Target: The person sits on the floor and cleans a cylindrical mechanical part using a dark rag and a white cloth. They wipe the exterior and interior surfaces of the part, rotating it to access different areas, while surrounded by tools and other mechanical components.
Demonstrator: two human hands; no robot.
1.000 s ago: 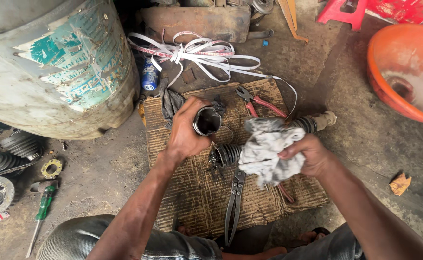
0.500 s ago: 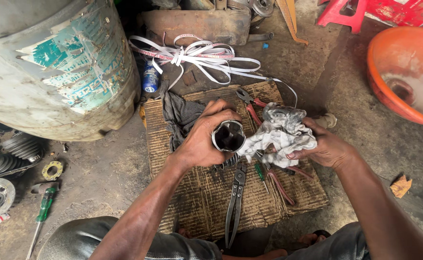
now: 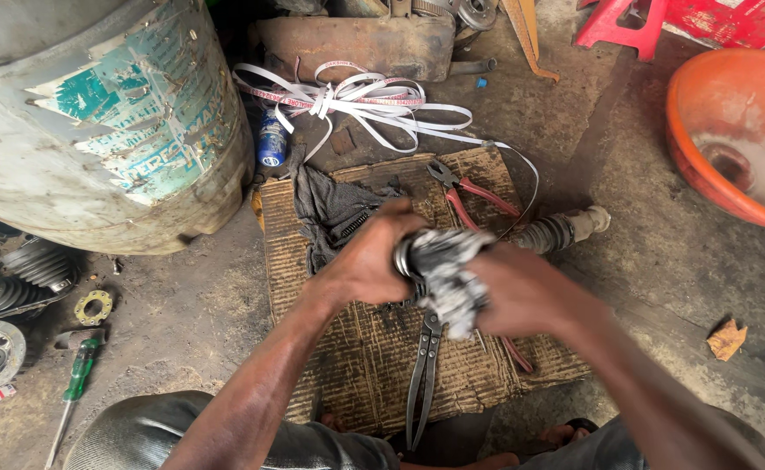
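My left hand [image 3: 372, 259] grips a short metal cup-shaped joint housing [image 3: 402, 258] over a corrugated cardboard sheet [image 3: 348, 357]. My right hand [image 3: 526, 292] presses a grey-white rag [image 3: 443, 270] against the housing's open end, so the opening is hidden. Behind my hands lies a drive shaft with a ribbed rubber boot [image 3: 552, 232], its stub end pointing right. Long dark pliers [image 3: 423, 365] lie on the cardboard just below my hands, red-handled pliers [image 3: 469, 196] above them.
A large dented drum [image 3: 95, 113] stands at the left, an orange basin [image 3: 731, 130] at the right. White strapping [image 3: 365, 100], a dark cloth [image 3: 330, 209], a green screwdriver [image 3: 76, 374], rubber boots and metal parts [image 3: 17, 278] lie around on the dirty floor.
My right hand has brought the rag from the shaft over to the housing's mouth, covering it. My left hand lowered the housing toward the middle of the cardboard.
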